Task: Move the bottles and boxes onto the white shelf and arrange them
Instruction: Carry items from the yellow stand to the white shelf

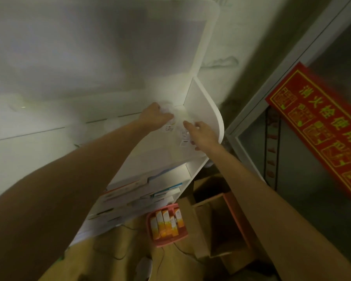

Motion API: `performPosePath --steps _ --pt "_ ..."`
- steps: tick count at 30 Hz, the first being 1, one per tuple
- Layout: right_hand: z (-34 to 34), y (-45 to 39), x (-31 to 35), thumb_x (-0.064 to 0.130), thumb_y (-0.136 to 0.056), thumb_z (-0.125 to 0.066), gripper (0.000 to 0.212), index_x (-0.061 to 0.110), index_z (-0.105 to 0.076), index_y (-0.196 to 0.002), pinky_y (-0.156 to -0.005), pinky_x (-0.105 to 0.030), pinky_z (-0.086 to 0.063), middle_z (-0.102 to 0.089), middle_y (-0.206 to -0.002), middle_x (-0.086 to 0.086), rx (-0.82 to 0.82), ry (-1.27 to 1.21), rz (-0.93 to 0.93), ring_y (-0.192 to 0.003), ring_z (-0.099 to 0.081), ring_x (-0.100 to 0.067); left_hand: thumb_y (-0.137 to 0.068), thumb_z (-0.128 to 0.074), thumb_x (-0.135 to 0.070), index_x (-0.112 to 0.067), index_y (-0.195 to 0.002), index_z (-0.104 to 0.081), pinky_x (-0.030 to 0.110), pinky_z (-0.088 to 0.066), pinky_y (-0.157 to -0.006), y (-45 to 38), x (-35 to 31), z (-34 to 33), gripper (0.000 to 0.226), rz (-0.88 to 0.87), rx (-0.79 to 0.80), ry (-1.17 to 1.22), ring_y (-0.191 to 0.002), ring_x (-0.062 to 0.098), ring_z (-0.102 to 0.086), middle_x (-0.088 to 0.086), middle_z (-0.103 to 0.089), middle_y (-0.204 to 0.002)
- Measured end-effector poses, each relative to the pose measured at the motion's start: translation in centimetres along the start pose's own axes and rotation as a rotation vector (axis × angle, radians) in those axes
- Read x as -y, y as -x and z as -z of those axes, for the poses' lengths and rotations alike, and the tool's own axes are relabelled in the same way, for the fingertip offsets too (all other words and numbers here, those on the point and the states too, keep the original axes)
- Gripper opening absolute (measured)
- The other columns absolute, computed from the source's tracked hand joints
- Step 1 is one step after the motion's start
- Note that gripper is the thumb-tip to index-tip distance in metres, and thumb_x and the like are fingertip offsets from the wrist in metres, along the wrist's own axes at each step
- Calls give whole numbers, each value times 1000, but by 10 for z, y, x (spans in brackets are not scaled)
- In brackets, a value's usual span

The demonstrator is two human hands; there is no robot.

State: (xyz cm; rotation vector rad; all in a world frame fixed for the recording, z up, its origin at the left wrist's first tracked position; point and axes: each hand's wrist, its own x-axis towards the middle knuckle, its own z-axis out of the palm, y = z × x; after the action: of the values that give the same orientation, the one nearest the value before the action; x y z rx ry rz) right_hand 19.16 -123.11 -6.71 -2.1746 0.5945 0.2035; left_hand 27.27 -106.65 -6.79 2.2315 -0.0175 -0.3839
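White and bright, the tall white shelf (203,102) fills the left and middle of the view, and both bare arms reach up to its top level. On the left, the left hand (155,116) lies over a small white bottle (167,107) near the back corner of that level. Its fingers curl down on the bottle, so it grips it. Glare washes out the bottle, and its cap cannot be made out. Just to the right, more small white bottles with labels (182,134) stand close together on the same level. The right hand (203,135) rests on them with its fingers bent round 1 of them, though the glare makes the grip hard to see. Lower down, the next levels of the shelf hold flat white boxes with blue and orange marks (142,193), lying side by side. Below them on the brown floor sits a pink plastic basket (170,239) with 5 orange and white boxes (166,222) standing in it. Right of the basket lie open brown cardboard boxes (221,220). Far right, a red sign with yellow letters (320,126) hangs on a glass door.
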Motion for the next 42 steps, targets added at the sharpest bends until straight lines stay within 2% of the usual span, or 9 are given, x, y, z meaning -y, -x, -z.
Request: performPosePath --steps 5,8,11,15,18,25,30,37,42 --pt "1 -1 -3 72 -85 -50 72 19 -55 -134 -95 -50 -53 -64 -121 -5 -4 3 4 -105 -64 -29 -84 -67 -50 -7 -127 -53 44 -53 -94 -4 -3 -4 63 -3 4 0 -109 30 -62 12 -61 -126" --pt "1 1 -3 65 -92 -49 68 13 -55 -135 -99 -42 -50 -63 -125 -5 -43 41 26 -111 -61 -28 -91 -60 -49 -4 -141 -43 38 -46 -102 -2 -5 -4 69 -34 25 -20 -124 32 -54 15 -52 -141" --pt "-1 10 -2 55 -100 -43 62 9 -49 -140 -96 -39 -46 -63 -129 -9 -170 149 150 -116 -60 -29 -96 -53 -47 -4 -148 -34 37 -37 -105 8 -2 9 70 -156 -25 -210 -133 33 -45 16 -41 -149" --pt "-1 25 9 54 -101 -39 57 14 -48 -141 -97 -45 -50 -58 -135 -7 -375 370 291 -118 -59 -27 -98 -51 -46 -10 -146 -41 40 -37 -108 26 8 44 60 -309 -97 -381 -133 30 -45 10 -38 -152" --pt "-3 36 27 48 -102 -41 52 13 -52 -139 -100 -42 -46 -57 -134 -8 -434 298 372 -121 -55 -27 -99 -51 -44 -14 -141 -47 39 -41 -104 44 18 79 52 -387 -160 -470 -126 28 -50 5 -42 -148" --pt "-42 95 87 43 -103 -44 46 13 -53 -137 -109 -40 -38 -54 -138 -9 -463 211 497 -128 -47 -27 -98 -52 -40 -15 -131 -58 36 -42 -100 104 53 166 42 -473 -300 -553 -120 27 -54 3 -52 -139" --pt "-89 151 124 43 -103 -44 46 14 -51 -139 -110 -40 -38 -53 -141 -7 -485 200 494 -132 -45 -26 -96 -54 -37 -14 -126 -60 39 -42 -101 157 89 232 38 -532 -334 -604 -116 30 -56 6 -55 -133" --pt "-152 227 171 48 -101 -45 60 10 -39 -148 -115 -44 -30 -46 -147 -15 -465 237 477 -140 -35 -32 -96 -53 -40 -13 -130 -57 38 -34 -104 220 137 322 44 -544 -419 -688 -121 32 -52 9 -54 -135" --pt "-188 275 207 51 -101 -42 67 9 -32 -152 -115 -46 -25 -40 -152 -15 -405 365 562 -144 -27 -34 -98 -49 -42 -13 -136 -53 41 -33 -106 263 171 377 48 -513 -468 -773 -127 32 -48 9 -51 -142"
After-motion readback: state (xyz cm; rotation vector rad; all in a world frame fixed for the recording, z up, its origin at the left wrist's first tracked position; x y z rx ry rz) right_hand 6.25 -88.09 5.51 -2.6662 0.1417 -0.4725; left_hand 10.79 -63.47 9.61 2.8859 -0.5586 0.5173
